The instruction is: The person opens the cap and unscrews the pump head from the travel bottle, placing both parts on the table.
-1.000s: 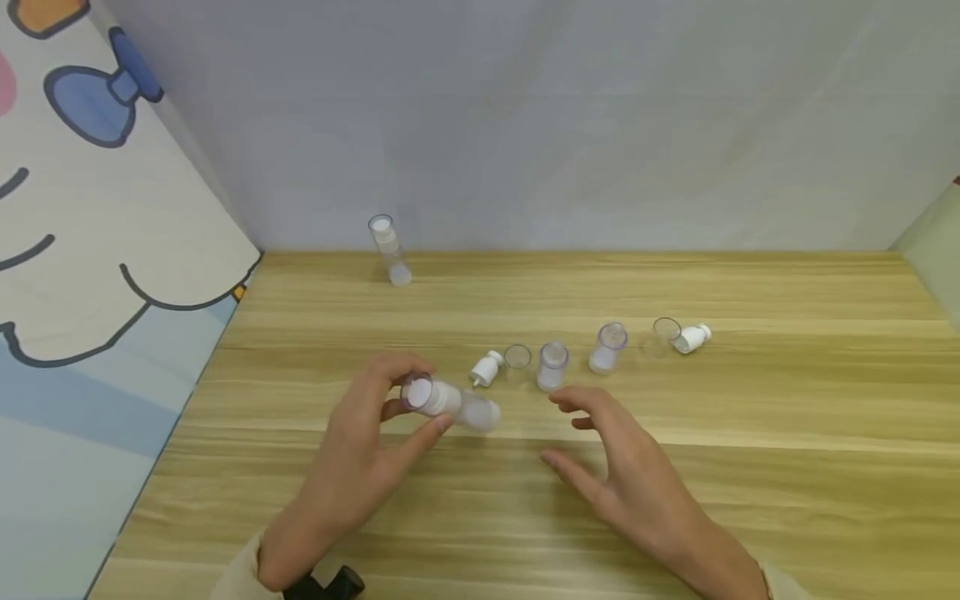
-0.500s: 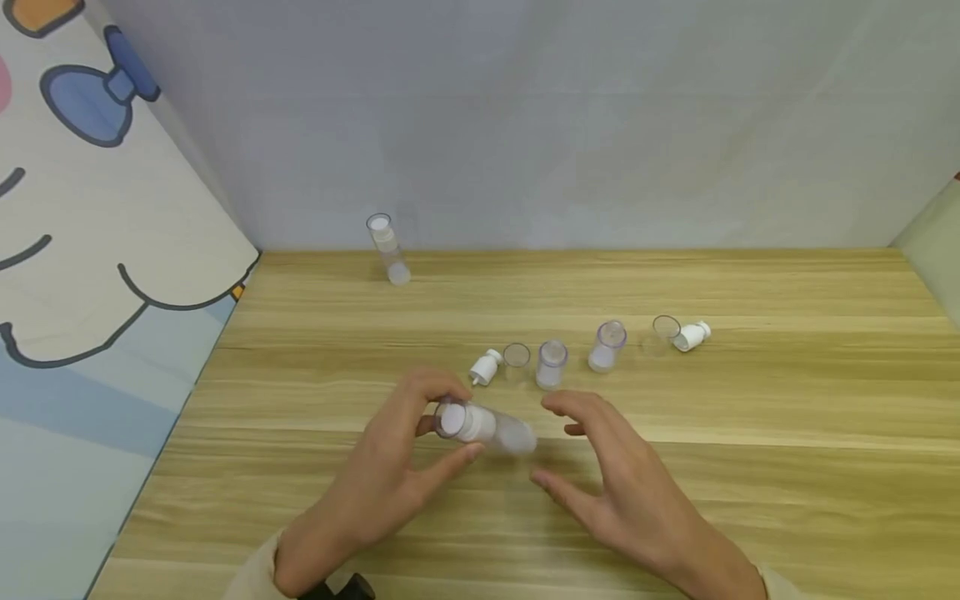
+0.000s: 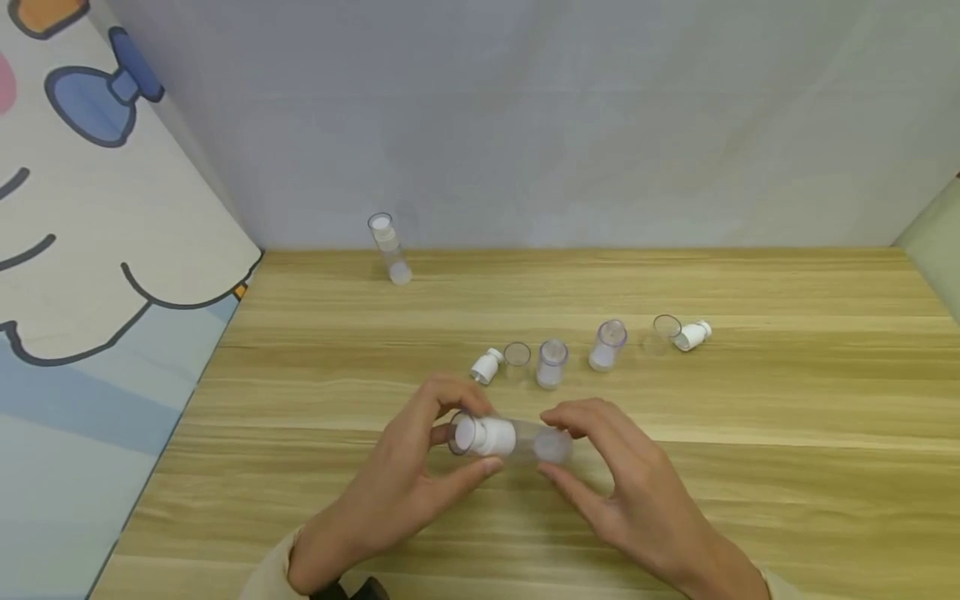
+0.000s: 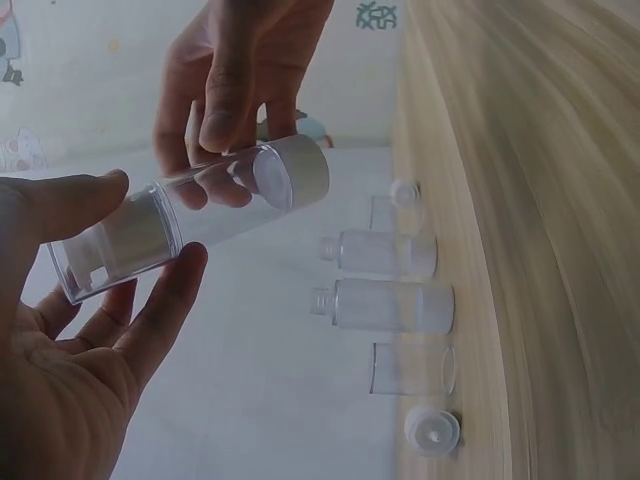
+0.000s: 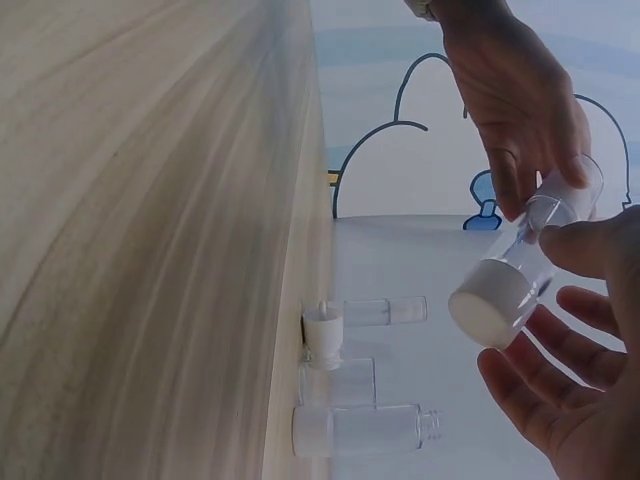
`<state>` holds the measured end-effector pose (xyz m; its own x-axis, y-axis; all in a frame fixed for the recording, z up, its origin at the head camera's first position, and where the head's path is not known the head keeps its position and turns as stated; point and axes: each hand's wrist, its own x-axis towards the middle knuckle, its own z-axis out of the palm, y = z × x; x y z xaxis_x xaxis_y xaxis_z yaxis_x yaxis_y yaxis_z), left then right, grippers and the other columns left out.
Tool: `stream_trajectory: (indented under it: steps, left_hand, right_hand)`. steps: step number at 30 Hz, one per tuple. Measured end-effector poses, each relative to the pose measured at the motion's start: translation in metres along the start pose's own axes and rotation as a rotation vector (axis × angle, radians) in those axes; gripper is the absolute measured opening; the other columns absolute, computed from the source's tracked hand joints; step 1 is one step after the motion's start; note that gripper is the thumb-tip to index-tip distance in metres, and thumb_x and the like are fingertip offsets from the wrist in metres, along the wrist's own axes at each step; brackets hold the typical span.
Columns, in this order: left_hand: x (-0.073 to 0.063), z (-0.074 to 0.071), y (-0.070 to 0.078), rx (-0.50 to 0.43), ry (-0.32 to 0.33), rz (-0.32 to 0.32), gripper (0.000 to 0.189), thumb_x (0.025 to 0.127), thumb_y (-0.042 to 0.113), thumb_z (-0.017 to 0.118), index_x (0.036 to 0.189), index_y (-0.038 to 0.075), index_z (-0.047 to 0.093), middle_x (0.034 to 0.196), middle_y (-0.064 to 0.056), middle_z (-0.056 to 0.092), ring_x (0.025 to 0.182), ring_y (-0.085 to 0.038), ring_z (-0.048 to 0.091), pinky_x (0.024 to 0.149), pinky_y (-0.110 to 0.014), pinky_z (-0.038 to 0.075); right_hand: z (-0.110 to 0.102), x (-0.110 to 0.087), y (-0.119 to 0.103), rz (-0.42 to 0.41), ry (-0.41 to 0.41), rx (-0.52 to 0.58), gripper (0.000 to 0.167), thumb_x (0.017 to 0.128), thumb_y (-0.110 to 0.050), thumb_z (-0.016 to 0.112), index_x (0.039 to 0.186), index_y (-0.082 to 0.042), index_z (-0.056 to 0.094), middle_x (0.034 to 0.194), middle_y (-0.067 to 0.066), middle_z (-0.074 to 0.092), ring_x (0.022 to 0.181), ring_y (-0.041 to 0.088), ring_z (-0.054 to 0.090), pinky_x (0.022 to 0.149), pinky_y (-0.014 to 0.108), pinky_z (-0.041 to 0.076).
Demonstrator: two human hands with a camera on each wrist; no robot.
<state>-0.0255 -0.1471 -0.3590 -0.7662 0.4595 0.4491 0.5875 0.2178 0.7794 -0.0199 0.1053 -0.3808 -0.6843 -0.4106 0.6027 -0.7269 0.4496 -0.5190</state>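
My left hand (image 3: 405, 467) grips a clear pump bottle (image 4: 225, 205) round its capped end, over the table. A white pump head shows through the clear cap, and the far end has a white base. The bottle lies nearly level, its base toward my right hand (image 3: 637, 475). In the head view the right thumb and forefinger close on the base end from both sides. The right wrist view has the right thumb against the clear body (image 5: 525, 240), with the other fingers curved beside the white base (image 5: 490, 302).
Beyond the hands stand two uncapped bottles (image 3: 552, 364) (image 3: 607, 346), two clear caps (image 3: 517, 361) (image 3: 663, 335) and two loose white pump heads (image 3: 487, 367) (image 3: 692, 336). A complete capped bottle (image 3: 390, 250) stands at the back left of the wooden table, near the grey backdrop.
The left hand has brought the pump bottle rightward and slightly nearer, turning it more level. Its base has come between the right thumb and forefinger. The right hand has shifted only a little.
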Motion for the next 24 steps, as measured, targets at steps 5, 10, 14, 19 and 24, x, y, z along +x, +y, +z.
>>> stream_trajectory:
  steps: [5, 10, 14, 19, 24]
  left_hand:
    - [0.001, 0.0005, -0.0006, -0.047, 0.002, -0.01, 0.045, 0.089, -0.001, 0.08, 0.121, 0.006, 0.049, 0.121, -0.009, 0.057, 0.115, -0.019, 0.061, 0.088, -0.031, 0.064]
    - [0.0033, 0.001, 0.0001, -0.073, 0.0, -0.007, 0.045, 0.088, -0.002, 0.08, 0.12, 0.005, 0.048, 0.121, -0.009, 0.058, 0.115, -0.019, 0.061, 0.088, -0.032, 0.064]
    - [0.0046, 0.0021, 0.0017, -0.078, -0.009, -0.014, 0.045, 0.089, -0.001, 0.08, 0.119, 0.005, 0.048, 0.122, -0.009, 0.058, 0.116, -0.02, 0.061, 0.088, -0.032, 0.064]
    - [0.0035, 0.0026, 0.0019, -0.021, -0.021, 0.007, 0.045, 0.09, 0.002, 0.08, 0.123, 0.006, 0.048, 0.122, -0.008, 0.057, 0.115, -0.019, 0.06, 0.088, -0.029, 0.064]
    - [0.0039, 0.0025, -0.0009, 0.28, -0.016, 0.178, 0.037, 0.1, 0.017, 0.072, 0.132, 0.007, 0.058, 0.127, -0.007, 0.058, 0.11, -0.016, 0.061, 0.089, -0.024, 0.059]
  right_hand:
    - [0.0, 0.0011, 0.0012, -0.036, -0.001, -0.032, 0.041, 0.106, -0.041, 0.058, 0.126, -0.007, 0.067, 0.123, 0.004, 0.067, 0.113, 0.02, 0.065, 0.111, 0.012, 0.043]
    - [-0.0002, 0.0021, 0.0028, -0.056, 0.0, -0.054, 0.041, 0.106, -0.041, 0.057, 0.124, -0.006, 0.068, 0.123, 0.007, 0.067, 0.114, 0.022, 0.065, 0.113, 0.012, 0.042]
    - [-0.0008, 0.0024, 0.0022, -0.056, 0.001, -0.049, 0.042, 0.106, -0.042, 0.057, 0.125, -0.006, 0.068, 0.123, 0.006, 0.067, 0.113, 0.022, 0.065, 0.113, 0.012, 0.043]
    - [-0.0011, 0.0021, 0.0003, -0.027, -0.031, -0.036, 0.041, 0.106, -0.042, 0.057, 0.127, -0.008, 0.067, 0.124, 0.004, 0.067, 0.114, 0.02, 0.066, 0.111, 0.012, 0.044]
    - [-0.0014, 0.0028, -0.0002, -0.031, -0.025, -0.06, 0.039, 0.106, -0.041, 0.058, 0.126, -0.009, 0.068, 0.121, 0.004, 0.069, 0.11, 0.02, 0.068, 0.107, 0.012, 0.047]
